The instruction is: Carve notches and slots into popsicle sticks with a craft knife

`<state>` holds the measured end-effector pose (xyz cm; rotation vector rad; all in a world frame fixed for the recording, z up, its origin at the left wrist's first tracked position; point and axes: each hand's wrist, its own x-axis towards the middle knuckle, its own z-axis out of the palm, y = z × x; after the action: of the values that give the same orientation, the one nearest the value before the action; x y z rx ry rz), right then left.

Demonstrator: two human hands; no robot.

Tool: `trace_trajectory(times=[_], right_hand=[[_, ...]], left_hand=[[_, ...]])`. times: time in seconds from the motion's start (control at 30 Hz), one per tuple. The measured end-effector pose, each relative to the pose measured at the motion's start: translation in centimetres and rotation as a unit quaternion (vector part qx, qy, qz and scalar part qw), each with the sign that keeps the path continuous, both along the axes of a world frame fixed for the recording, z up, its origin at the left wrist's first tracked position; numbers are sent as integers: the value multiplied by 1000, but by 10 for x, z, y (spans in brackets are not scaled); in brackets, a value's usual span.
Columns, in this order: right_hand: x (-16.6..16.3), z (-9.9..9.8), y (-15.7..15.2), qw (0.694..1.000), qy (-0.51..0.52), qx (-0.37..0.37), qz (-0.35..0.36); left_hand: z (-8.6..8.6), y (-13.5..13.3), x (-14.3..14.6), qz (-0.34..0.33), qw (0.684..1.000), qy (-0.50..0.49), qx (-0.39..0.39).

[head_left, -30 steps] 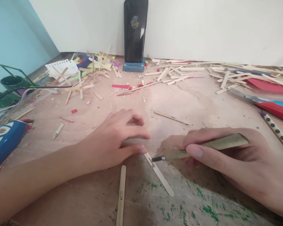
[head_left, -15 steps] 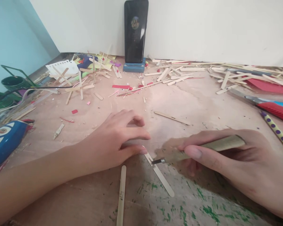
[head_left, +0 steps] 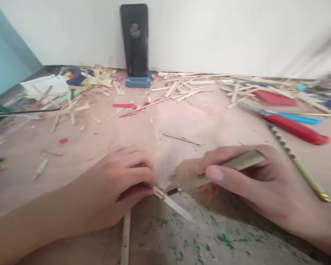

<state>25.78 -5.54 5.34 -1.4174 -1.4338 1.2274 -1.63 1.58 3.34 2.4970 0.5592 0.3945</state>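
Note:
My left hand (head_left: 127,180) pinches the upper end of a popsicle stick (head_left: 178,209) between thumb and fingers. That stick slants down to the right and shows a cut or notch close to my fingertips. In my right hand (head_left: 245,180) is a carving chisel (head_left: 244,160) with a pale wooden handle, held like a pen. Its dark metal tip is just beside the notch; blur hides whether they touch. A second popsicle stick (head_left: 125,239), with pencil marks, lies below my left hand, its upper end hidden.
A phone (head_left: 135,40) stands in a blue holder (head_left: 138,81) at the back. Loose sticks (head_left: 187,92) and paper scraps line the wall. To the right lie a red-handled cutter (head_left: 298,129) and a dotted pencil (head_left: 298,162). A thin stick (head_left: 182,138) lies beyond my hands.
My left fingers have closed on the popsicle stick, which now lies at a flatter slant. The chisel tip has come away from the stick's middle slightly. The whole view has shifted to the right.

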Motion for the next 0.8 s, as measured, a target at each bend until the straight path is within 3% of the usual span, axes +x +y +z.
trace_trajectory(times=[0.2,0.43,0.8], right_hand=[[2,-4,-4,998,-23,56,-16],[-2,-4,0,995,-57,81,-21],[-5,0,4,992,-99,74,-23]], left_hand=[[-3,-8,2,23,999,-6,-22],[1,-8,0,121,991,32,-54],[6,-4,4,139,985,21,-97]])
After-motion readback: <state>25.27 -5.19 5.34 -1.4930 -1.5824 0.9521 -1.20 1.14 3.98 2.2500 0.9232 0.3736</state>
